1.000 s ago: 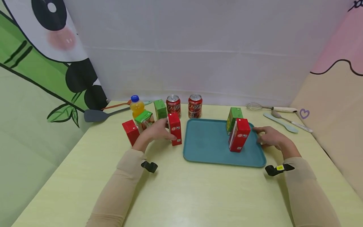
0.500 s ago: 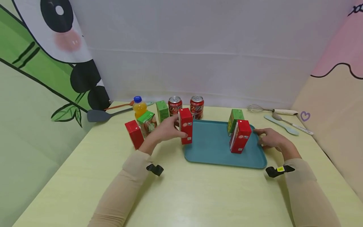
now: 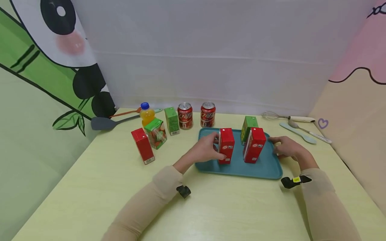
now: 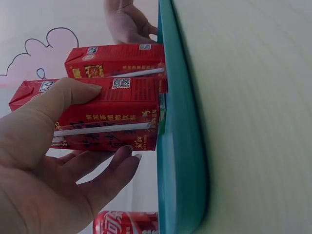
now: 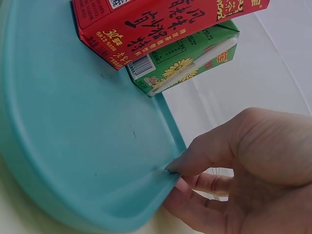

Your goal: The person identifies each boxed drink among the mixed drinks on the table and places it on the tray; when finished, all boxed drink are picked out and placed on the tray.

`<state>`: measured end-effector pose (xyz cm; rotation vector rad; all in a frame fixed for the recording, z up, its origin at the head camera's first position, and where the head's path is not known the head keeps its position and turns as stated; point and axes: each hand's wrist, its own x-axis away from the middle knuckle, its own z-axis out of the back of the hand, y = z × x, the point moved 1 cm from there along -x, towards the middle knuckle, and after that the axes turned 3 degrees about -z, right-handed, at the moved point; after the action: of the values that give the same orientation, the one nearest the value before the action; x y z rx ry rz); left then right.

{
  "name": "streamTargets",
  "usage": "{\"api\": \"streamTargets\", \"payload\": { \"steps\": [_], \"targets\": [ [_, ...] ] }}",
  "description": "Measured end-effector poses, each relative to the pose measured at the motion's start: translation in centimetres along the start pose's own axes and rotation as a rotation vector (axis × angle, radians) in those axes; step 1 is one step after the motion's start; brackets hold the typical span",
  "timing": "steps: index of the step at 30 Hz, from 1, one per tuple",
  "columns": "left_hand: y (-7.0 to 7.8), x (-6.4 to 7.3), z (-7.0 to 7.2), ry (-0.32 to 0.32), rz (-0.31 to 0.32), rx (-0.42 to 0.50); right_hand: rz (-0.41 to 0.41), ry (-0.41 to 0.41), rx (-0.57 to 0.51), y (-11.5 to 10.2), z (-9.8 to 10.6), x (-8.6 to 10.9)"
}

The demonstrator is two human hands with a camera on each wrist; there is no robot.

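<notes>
My left hand (image 3: 205, 149) grips a red drink carton (image 3: 227, 146) upright, its base low over the left half of a teal tray (image 3: 268, 170). In the left wrist view the thumb lies on one side of this carton (image 4: 129, 100) and the fingers on the other; a straw runs along its face. To the right, another red carton (image 3: 254, 147) stands on the tray before a green carton (image 3: 249, 126). My right hand (image 3: 286, 148) pinches the tray's right rim, thumb (image 5: 195, 155) on top and fingers beneath, as the right wrist view shows.
Left of the tray stand a red carton (image 3: 143, 146), a green-topped carton (image 3: 157, 134), a green carton (image 3: 172, 121) and an orange juice bottle (image 3: 147, 115). Two cola cans (image 3: 185, 116) stand behind. Spatulas (image 3: 104, 124) lie back left; a whisk (image 3: 289, 117) and other utensils lie back right.
My left hand has carried the red carton rightward from the table, across the tray's left edge, and lowered it over the tray. The right hand stays at the tray's rim.
</notes>
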<state>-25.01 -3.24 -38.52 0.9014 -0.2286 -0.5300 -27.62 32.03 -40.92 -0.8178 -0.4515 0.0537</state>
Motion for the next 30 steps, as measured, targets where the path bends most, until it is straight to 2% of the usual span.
{"api": "streamTargets", "payload": {
  "steps": [9,17,22,30],
  "targets": [
    [0.3,-1.5,-1.7,0.026,-0.029,-0.041,-0.002,-0.004,0.017,-0.3,0.1,-0.4],
    [0.4,-2.9,-2.7,0.011,-0.004,-0.051,-0.021,0.0,0.017,-0.2,0.0,-0.3],
    [0.6,-3.3,-3.1,-0.014,0.003,-0.026,-0.026,-0.001,0.011,-0.1,-0.1,-0.2],
    [0.7,-3.3,-3.2,-0.013,0.005,-0.003,-0.016,0.011,0.02,-0.3,0.0,-0.2]
  ]
}}
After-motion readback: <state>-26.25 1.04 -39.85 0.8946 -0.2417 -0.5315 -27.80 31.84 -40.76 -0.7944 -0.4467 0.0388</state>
